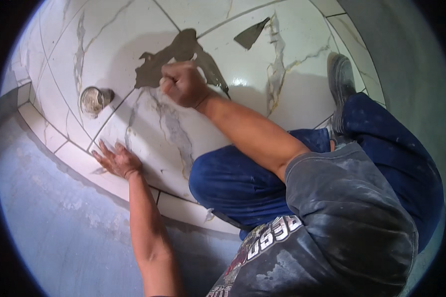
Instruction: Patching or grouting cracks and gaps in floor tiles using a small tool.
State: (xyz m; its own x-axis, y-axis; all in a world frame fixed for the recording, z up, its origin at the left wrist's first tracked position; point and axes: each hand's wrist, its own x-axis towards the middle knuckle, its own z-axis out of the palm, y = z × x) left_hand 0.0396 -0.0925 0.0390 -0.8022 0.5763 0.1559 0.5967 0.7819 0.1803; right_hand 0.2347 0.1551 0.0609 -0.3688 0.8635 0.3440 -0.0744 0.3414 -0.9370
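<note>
My right hand [184, 85] is closed in a fist over a patch of wet grey grout [176, 48] on the marble-patterned floor tiles [218, 123]. Whatever the fist may hold is hidden beneath it. Lower left, my left hand [118, 159] rests with fingers spread on the tiles beside the low skirting tiles [59, 139]; nothing is in it. A small cup [94, 101] smeared with grey stands between the left hand and the grout. Farther off to the right lies a dark, flat, roughly triangular piece [251, 33] whose kind I cannot make out.
A bluish plastered wall [59, 213] rises along the left and lower side, above the skirting tiles. Grey wall [411, 74] curves up on the right. My bent knee [228, 178] and my shoe [340, 81] occupy the floor on the right. Dark joint lines cross the tiles.
</note>
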